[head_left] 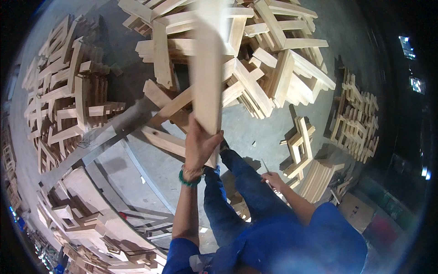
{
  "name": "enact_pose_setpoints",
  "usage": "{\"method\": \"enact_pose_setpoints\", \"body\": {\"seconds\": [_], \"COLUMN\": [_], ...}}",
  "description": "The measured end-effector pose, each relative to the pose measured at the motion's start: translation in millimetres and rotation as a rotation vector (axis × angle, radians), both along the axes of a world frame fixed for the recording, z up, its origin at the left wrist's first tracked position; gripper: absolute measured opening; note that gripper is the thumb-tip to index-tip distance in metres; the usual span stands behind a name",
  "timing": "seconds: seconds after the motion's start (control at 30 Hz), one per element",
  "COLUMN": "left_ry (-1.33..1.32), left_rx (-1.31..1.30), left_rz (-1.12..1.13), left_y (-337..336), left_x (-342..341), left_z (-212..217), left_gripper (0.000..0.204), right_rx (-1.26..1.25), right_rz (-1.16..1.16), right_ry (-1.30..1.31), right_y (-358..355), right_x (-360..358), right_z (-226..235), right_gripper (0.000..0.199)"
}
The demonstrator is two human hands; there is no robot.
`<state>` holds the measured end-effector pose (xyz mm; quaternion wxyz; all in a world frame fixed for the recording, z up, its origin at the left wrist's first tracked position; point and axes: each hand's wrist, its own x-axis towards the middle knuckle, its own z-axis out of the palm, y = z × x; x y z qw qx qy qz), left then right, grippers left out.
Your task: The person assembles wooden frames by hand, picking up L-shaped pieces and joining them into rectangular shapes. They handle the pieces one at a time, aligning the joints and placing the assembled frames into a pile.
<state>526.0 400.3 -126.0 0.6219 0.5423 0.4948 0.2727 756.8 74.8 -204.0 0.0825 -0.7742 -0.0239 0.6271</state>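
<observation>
My left hand (200, 144), with a green beaded band at the wrist, grips a pale wooden board (207, 86) near its lower end. The board stands steeply and its upper end is blurred close to the view. Other wooden bars (166, 142) lie behind it; whether they are joined to it I cannot tell. Out to the right and low, my right hand (274, 181) is closed round a thin tool (264, 166) with a narrow dark tip and a light handle. Its exact kind is too small to make out. The tool is apart from the board.
A large heap of angled wooden frames (287, 68) lies ahead. More frames are stacked at left (64, 96) and right (358, 118). Small stacks (317, 180) stand near my right arm. A grey metal beam (105, 137) crosses at left, by a wooden panel (91, 192) bearing frame pieces.
</observation>
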Motion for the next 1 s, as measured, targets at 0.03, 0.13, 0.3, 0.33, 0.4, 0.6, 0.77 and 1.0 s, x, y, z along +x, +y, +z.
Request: {"method": "enact_pose_setpoints", "body": {"seconds": [0.03, 0.13, 0.3, 0.33, 0.4, 0.6, 0.77, 1.0], "left_ry": [0.114, 0.524, 0.755, 0.766, 0.822, 0.854, 0.813, 0.768], "left_rx": [0.037, 0.144, 0.188, 0.199, 0.173, 0.371, 0.203, 0.071], "left_rz": [-0.058, -0.335, -0.438, -0.446, -0.474, -0.385, -0.446, -0.546], "left_y": [5, 20, 19, 20, 25, 31, 32, 52], "left_x": [17, 49, 76, 80, 90, 92, 79, 75], "left_z": [-17, -67, -147, -156, -166, -174, -174, -172], "left_gripper": [0.072, 0.073, 0.078, 0.079, 0.079, 0.081, 0.073, 0.071], "right_rx": [0.016, 0.030, 0.044, 0.061, 0.091, -0.023, -0.033, -0.048], "right_rz": [-0.002, -0.099, -0.164, -0.143, -0.209, -0.176, -0.142, -0.128], "right_ry": [0.023, 0.087, 0.105, 0.091, 0.054, 0.034, 0.038, 0.096], "right_y": [2, 18, 36, 28, 14, -7, -4, 16], "right_x": [-1, 0, 13, 17, 20, 24, 19, 25], "right_z": [3, 12, 16, 12, 4, -3, -5, 5], "right_gripper": [0.037, 0.035, 0.035, 0.037, 0.038, 0.032, 0.033, 0.036]}}
